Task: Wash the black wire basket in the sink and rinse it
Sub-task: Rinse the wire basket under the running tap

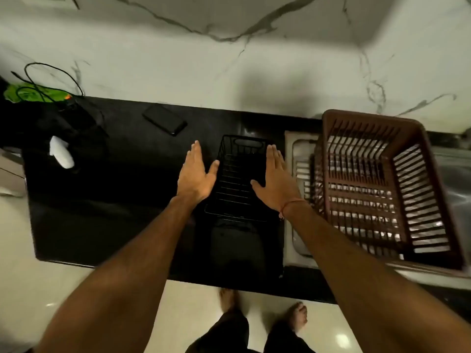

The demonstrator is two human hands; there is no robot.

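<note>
Black wire basket (239,179) sits on the dark counter (102,212), just left of the sink (298,200). I see my left hand (196,171) and right hand (276,178) flat, fingers straight, one over each side of it, holding nothing. I cannot tell if they touch it. Beside it, a brown crate (377,184) sits over the sink.

wire basket (240,179) on counter (114,212), crate (377,184) right, phone (165,119) behind-left

Both arms outstretched, left hand (196,171) and right hand (276,178) flat, fingers straight.
</note>
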